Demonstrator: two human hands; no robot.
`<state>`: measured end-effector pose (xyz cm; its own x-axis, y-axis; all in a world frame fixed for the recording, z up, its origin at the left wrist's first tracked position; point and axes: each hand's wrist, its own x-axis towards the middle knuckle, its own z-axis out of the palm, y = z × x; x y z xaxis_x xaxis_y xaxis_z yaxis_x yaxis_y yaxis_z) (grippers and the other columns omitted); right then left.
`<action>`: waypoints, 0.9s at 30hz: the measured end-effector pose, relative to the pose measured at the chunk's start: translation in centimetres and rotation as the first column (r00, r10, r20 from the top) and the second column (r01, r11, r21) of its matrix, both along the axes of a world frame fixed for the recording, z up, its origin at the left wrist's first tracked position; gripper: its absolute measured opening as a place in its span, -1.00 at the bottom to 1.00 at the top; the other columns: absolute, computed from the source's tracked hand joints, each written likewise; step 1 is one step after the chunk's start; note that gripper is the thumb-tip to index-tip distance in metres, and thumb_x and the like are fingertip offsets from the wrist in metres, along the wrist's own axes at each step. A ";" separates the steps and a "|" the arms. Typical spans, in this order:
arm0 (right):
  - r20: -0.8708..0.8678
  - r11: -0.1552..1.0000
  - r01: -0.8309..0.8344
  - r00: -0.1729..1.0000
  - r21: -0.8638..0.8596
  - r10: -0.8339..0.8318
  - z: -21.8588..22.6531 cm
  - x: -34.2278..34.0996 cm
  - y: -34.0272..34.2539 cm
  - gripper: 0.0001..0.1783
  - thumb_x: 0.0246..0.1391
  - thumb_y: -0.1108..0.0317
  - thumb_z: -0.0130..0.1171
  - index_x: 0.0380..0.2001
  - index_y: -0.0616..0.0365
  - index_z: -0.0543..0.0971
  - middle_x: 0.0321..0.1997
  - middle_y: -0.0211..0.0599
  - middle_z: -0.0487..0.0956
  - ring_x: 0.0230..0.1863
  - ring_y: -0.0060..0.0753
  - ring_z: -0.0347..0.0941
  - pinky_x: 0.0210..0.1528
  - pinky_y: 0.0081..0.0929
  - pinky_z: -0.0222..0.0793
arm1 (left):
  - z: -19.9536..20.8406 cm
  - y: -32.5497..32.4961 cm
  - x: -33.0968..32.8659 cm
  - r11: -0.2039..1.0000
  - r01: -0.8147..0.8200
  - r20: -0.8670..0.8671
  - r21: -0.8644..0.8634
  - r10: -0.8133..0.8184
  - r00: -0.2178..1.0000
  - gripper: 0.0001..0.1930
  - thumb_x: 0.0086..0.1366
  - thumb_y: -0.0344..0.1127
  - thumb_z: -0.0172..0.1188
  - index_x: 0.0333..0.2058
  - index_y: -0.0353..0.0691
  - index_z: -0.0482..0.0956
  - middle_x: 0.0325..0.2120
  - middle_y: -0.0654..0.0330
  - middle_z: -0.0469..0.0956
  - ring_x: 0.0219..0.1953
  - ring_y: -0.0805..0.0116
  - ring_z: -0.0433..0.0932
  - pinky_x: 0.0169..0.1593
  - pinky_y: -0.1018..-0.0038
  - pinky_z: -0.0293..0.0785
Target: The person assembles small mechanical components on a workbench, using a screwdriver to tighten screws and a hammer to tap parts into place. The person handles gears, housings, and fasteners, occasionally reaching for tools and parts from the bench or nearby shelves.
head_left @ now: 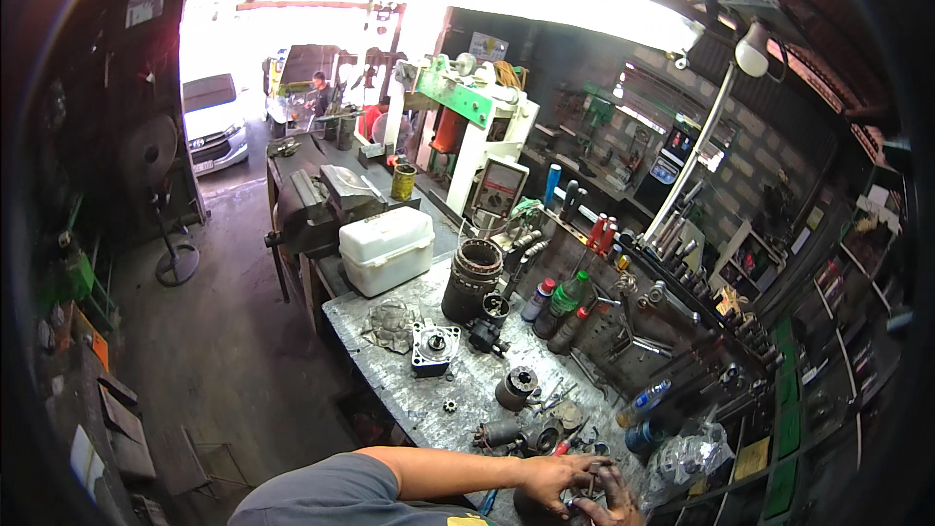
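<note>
Two hands crowded at a cluttered corner

From where I stand, the left hand [557,479] and the right hand [616,505] come together, fingers bent; I can't tell whether either is closed on anything. The dark part [533,508] they work at sits just under the left hand, mostly hidden by it and the picture's lower edge.

Crowding looks like the main trouble. The red-handled tool [562,447] lies just beyond the left hand, so a sideways slip could knock it. A little farther out, the small motor [502,432] has a rounded body and might roll if bumped. The tiny gear [450,406], well off to the left hand's far left, is near the edge of the surface [414,397]; a sweeping forearm could send it down. Beside the right hand, the plastic bag [690,456] could snag fingers or hide a dropped piece.
</note>
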<state>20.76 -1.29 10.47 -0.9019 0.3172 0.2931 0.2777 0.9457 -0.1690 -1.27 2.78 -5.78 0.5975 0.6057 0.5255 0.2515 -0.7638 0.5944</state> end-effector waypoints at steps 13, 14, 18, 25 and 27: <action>0.296 0.742 0.481 0.876 -0.467 -0.381 -0.4 -0.6 1.5 -0.71 0.44 0.39 0.23 0.14 0.17 0.69 -0.03 0.06 0.75 0.04 0.05 0.73 0.14 -0.09 0.66 | 0.6 -0.4 -0.1 0.997 -0.019 -0.021 -0.075 0.017 1.000 0.03 0.01 0.01 0.66 0.44 -0.23 0.45 0.61 -0.29 0.05 0.63 -0.35 0.11 0.62 -0.05 0.15; 0.381 0.742 0.542 0.832 -0.395 -0.404 0.5 -0.5 1.3 -0.66 0.31 0.44 0.28 0.13 0.02 0.72 0.23 0.09 0.68 0.23 0.23 0.63 0.32 0.08 0.55 | 0.3 -0.5 -0.1 0.999 0.000 0.026 -0.040 0.001 1.000 -0.04 0.05 0.04 0.63 0.40 -0.24 0.51 0.60 -0.31 0.07 0.62 -0.36 0.11 0.62 -0.07 0.15; 0.196 0.974 0.093 0.971 0.207 -0.135 1.4 0.5 0.2 -0.46 0.03 0.45 0.34 0.15 -0.12 0.76 0.66 0.12 0.29 0.52 0.33 0.40 0.55 0.26 0.29 | -1.8 -1.7 -0.1 0.985 -0.138 -0.026 0.108 0.141 0.990 -0.25 0.23 -0.06 0.54 0.35 -0.21 0.57 0.59 -0.29 0.11 0.61 -0.45 0.07 0.63 -0.21 0.07; -0.321 0.428 0.084 0.540 -0.900 -0.778 -9.2 -0.4 -1.9 -0.70 0.55 0.36 0.12 0.14 0.31 0.65 -0.02 -0.13 0.77 -0.02 -0.27 0.71 0.00 -0.34 0.64 | -2.4 -2.9 0.0 0.998 -0.066 0.160 0.022 0.062 0.985 -0.46 0.31 -0.20 0.49 0.23 -0.24 0.67 0.42 -0.11 0.40 0.60 -0.32 0.16 0.60 -0.12 0.19; -0.194 0.120 -0.185 0.464 -0.975 -0.865 -9.0 0.1 -0.7 -0.74 0.61 0.33 0.07 0.10 0.26 0.64 -0.09 -0.18 0.76 -0.14 -0.39 0.68 -0.11 -0.43 0.61 | -2.0 -3.1 0.0 0.997 -0.076 0.124 0.033 0.072 0.990 -0.44 0.30 -0.20 0.52 0.24 -0.25 0.66 0.40 -0.11 0.42 0.60 -0.32 0.17 0.59 -0.12 0.21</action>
